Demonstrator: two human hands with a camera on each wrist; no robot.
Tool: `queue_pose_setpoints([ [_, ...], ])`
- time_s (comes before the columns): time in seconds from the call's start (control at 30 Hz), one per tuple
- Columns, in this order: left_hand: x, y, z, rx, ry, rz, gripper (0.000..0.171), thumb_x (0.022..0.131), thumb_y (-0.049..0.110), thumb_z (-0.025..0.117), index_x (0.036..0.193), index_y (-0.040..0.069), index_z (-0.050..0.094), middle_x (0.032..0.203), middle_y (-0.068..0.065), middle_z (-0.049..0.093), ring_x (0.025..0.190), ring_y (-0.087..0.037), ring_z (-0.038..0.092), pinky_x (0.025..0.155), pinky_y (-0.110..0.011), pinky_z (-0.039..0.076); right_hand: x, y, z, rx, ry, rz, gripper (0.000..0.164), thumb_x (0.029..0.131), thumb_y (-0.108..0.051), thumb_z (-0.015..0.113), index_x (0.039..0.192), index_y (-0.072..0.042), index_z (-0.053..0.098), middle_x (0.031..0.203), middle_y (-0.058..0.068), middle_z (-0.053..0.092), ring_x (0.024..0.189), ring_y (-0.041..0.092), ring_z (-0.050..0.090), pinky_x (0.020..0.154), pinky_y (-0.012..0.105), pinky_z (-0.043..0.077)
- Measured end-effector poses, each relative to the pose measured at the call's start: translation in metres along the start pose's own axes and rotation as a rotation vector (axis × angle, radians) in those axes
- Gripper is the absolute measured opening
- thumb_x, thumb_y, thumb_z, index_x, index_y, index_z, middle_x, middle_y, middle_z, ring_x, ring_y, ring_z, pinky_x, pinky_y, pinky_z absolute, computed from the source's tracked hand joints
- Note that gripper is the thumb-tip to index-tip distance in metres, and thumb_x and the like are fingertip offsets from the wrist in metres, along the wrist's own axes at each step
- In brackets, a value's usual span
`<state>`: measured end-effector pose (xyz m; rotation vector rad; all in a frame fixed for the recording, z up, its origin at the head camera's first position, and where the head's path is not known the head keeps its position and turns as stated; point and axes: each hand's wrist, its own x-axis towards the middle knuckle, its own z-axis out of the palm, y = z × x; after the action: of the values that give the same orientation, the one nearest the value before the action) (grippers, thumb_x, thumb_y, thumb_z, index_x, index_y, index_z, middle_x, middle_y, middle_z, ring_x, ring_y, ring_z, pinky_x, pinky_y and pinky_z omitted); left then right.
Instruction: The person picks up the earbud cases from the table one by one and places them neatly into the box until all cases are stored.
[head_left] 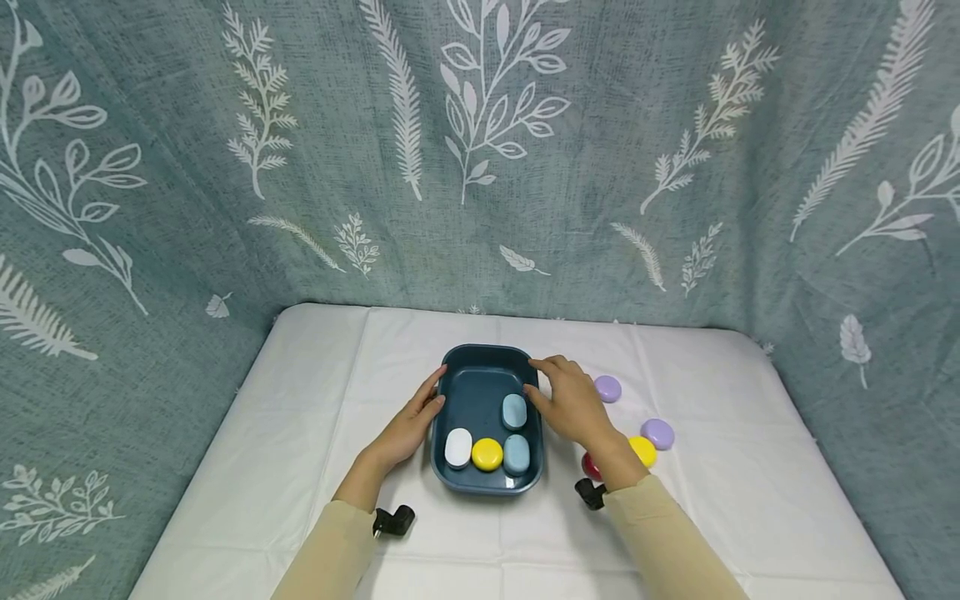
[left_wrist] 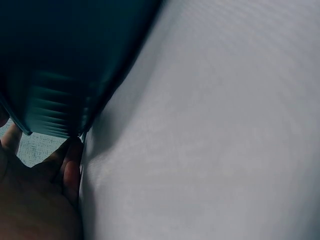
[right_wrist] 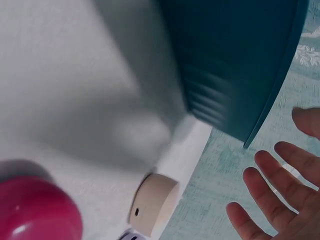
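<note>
A dark blue rectangular tray (head_left: pixel 480 492) with rounded corners lies on the white-covered table. Inside, a white rounded block (head_left: pixel 458 448), a yellow round piece (head_left: pixel 487 455) and a light blue rounded block (head_left: pixel 516 455) line the near end. Another light blue block (head_left: pixel 513 412) lies farther up, along the right wall. My left hand (head_left: pixel 402 432) touches the tray's left side with extended fingers. Beside the right rim is my right hand (head_left: pixel 573 404); in the right wrist view its fingers (right_wrist: pixel 280 182) are spread, apart from the tray wall (right_wrist: pixel 235 65), and hold nothing.
Right of the tray lie two lilac round pieces (head_left: pixel 607 388), a yellow one (head_left: pixel 642 451) and a red one (head_left: pixel 591 465), partly hidden by my right forearm. A beige piece (right_wrist: pixel 155 202) with a small dark slot shows in the right wrist view. Patterned green curtain (head_left: pixel 480 250) surrounds the table.
</note>
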<state>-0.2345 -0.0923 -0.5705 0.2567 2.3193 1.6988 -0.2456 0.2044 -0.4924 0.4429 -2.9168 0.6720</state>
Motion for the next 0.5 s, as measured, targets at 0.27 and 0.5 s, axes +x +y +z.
queue_pose_setpoints([
  [0.27,0.0,0.0,-0.001,-0.004,-0.004,0.002,0.052,0.111,0.049,0.042,0.158,0.058,0.023,0.172,-0.004,0.026,0.16,-0.029,0.023,0.128,-0.063,0.015,0.0,0.018,0.002,0.011,0.055,0.061,0.045,0.102,-0.028,0.064,0.141,-0.005,0.063,0.137,0.019,0.063,0.126,0.04,0.058,0.108,0.056,0.049],
  [0.5,-0.001,0.0,-0.001,-0.005,-0.004,0.0,0.052,0.111,0.049,0.042,0.158,0.058,0.024,0.172,-0.004,0.027,0.16,-0.029,0.023,0.128,-0.063,0.015,-0.002,0.031,0.007,-0.005,0.07,0.134,0.05,0.095,-0.026,0.072,0.138,-0.003,0.064,0.133,0.022,0.063,0.121,0.044,0.057,0.103,0.056,0.05],
])
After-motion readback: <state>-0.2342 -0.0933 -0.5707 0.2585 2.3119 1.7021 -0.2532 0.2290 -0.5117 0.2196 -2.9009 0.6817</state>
